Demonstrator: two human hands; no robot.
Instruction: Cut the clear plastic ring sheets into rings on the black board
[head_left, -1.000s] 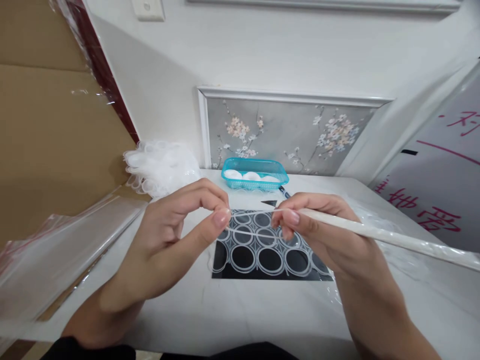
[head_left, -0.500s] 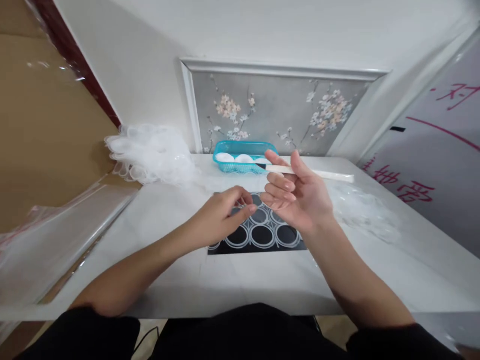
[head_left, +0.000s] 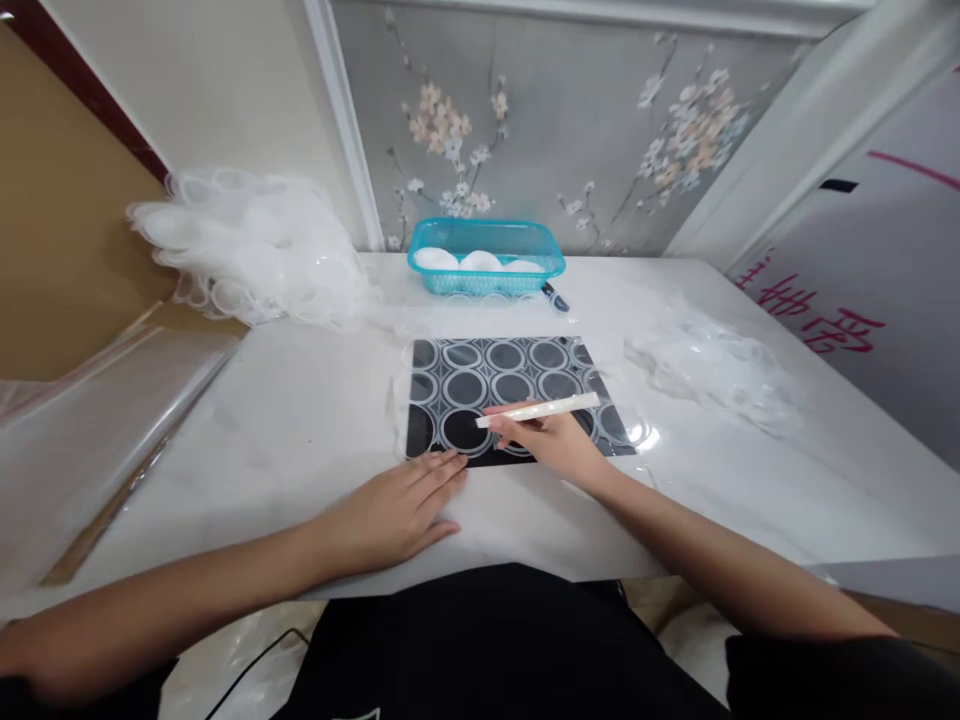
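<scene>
On the white tabletop lies a black sheet (head_left: pixel 512 386) printed with rows of pale rings. My left hand (head_left: pixel 409 500) rests flat, palm down, its fingertips on the sheet's front left edge. Between the thumb and fingers of my right hand (head_left: pixel 551 440) is a slim white stick-shaped tool (head_left: pixel 559 406), held slantwise above the sheet's lower middle. Its left end is over a ring near the front. I cannot tell what kind of tool it is.
A blue plastic basket (head_left: pixel 487 282) with several white round pieces stands by the wall, a small dark-handled item (head_left: pixel 555 297) beside it. White translucent rings (head_left: pixel 262 250) are heaped at left. Clear plastic (head_left: pixel 712 370) lies at right, and plastic-wrapped cardboard (head_left: pixel 112 450) at front left.
My left hand has come down flat at the sheet's front edge. The right hand, raised and palm up before, has turned over and lowered above the sheet with the white tool.
</scene>
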